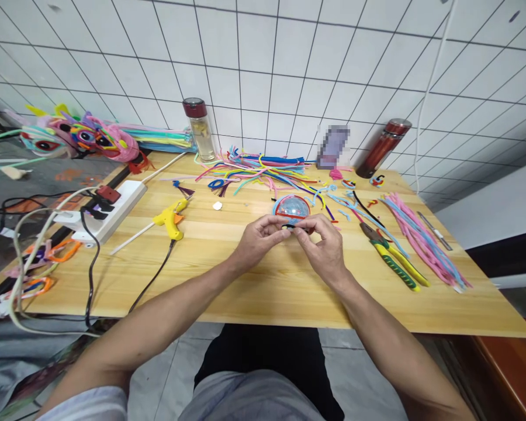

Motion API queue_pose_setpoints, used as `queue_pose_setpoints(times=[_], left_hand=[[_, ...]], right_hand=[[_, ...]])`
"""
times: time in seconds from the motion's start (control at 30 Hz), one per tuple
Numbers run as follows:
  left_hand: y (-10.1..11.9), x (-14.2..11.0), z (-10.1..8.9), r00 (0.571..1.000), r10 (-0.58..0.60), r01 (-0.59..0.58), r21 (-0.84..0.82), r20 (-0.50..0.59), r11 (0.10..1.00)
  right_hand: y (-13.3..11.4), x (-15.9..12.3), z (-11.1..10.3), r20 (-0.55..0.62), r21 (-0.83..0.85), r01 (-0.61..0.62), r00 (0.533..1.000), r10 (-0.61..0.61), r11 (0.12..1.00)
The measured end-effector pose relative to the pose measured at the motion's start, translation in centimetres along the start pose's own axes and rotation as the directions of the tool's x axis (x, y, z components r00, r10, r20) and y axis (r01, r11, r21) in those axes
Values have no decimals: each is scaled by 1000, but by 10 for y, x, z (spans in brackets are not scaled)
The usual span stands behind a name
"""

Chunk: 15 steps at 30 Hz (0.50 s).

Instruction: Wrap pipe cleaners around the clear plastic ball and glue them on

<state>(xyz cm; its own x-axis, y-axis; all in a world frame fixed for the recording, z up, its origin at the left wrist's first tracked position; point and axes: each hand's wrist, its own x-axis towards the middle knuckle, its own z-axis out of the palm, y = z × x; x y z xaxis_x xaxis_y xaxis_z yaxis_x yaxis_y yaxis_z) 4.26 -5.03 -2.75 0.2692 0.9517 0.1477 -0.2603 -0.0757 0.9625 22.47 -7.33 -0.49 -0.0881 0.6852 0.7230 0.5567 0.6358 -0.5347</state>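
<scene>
My left hand [263,237] and my right hand [323,241] meet near the middle of the table, both closed in a pinch. Between their fingertips is a small black piece [289,226] with a light yellowish spot; its exact kind is too small to tell. Right behind the fingers sits a clear dome [294,206] edged with red and light blue fuzzy pipe cleaner. Its lower part is hidden by my fingers, so I cannot tell whether the black piece is joined to it.
A yellow glue gun [172,219] and a white power strip [114,211] lie left. Pipe cleaners [267,169] are heaped behind. Green-yellow pliers [392,254] and pink pipe cleaners [425,240] lie right. A glass bottle [203,131] and a red flask [383,149] stand at the wall.
</scene>
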Motion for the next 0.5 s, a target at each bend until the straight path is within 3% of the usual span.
queue_pose_setpoints(times=[0.37, 0.5], left_hand=[[4, 1, -7, 999, 37, -33, 239, -9, 970], [5, 3, -5, 1000, -21, 21, 274, 0, 961]], right_hand=[[8, -1, -1, 69, -62, 70, 995, -65, 996], [9, 1, -2, 109, -59, 85, 991, -79, 995]])
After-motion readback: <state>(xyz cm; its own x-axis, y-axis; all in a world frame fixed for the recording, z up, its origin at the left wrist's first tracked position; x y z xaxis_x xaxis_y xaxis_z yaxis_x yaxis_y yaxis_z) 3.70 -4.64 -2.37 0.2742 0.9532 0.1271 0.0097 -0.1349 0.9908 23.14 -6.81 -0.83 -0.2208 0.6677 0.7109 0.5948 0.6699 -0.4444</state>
